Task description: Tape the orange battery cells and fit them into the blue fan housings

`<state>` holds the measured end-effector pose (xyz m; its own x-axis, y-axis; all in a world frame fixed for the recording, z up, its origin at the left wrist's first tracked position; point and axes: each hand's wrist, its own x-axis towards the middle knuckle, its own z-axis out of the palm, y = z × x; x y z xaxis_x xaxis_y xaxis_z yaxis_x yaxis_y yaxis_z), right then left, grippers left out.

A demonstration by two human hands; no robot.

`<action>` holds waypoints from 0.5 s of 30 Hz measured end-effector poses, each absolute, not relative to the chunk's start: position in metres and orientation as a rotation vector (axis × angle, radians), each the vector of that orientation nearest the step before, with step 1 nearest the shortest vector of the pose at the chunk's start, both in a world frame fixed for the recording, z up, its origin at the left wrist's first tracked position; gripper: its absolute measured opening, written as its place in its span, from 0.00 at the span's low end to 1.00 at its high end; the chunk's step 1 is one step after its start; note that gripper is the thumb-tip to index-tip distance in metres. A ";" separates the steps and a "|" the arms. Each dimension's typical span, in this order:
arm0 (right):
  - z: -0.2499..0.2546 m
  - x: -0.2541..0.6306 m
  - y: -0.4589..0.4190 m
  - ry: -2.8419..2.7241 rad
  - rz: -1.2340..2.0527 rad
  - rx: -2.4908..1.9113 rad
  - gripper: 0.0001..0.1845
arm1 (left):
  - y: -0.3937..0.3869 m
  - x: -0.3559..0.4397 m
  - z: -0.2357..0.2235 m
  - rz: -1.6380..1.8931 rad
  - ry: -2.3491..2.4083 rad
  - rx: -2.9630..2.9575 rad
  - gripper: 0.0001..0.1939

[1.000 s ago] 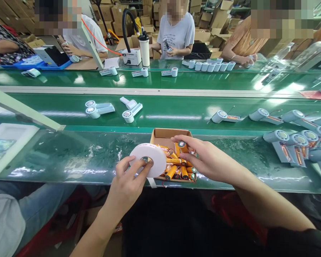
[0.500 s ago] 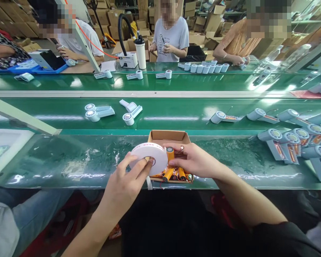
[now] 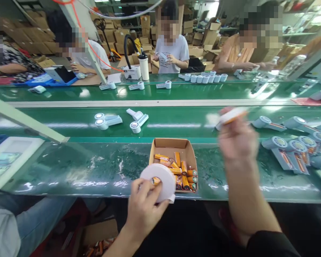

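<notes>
My left hand (image 3: 147,200) grips a white roll of tape (image 3: 168,178), with fingers through its core and the thumb near the loose tape end. The roll overlaps the front left of a small open cardboard box (image 3: 173,142) holding several orange batteries (image 3: 183,167). Out over the green belt, my right hand (image 3: 238,139) is smeared by motion. Its closed fingers hold an orange battery (image 3: 237,117) with a white face, also blurred. The handheld fan in that spot is mostly hidden by this hand.
Grey-blue fans (image 3: 279,142) crowd the right side. Pale blue fans (image 3: 135,126) lie on the near belt (image 3: 176,123). A white foam tray (image 3: 29,146) stands at left below a slanted post (image 3: 29,119). Co-workers (image 3: 172,53) sit across the line.
My right hand has lifted a battery from the box, held it against the tape roll, then swung right and forward over the belt. The roll has shifted slightly right and down.
</notes>
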<state>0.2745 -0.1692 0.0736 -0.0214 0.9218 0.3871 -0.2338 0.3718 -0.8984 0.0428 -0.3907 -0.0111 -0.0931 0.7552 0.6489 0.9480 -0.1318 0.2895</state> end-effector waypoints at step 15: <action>-0.034 0.373 -0.197 -0.755 1.332 -0.991 0.31 | -0.175 -0.074 0.015 -0.046 -2.455 -1.829 0.24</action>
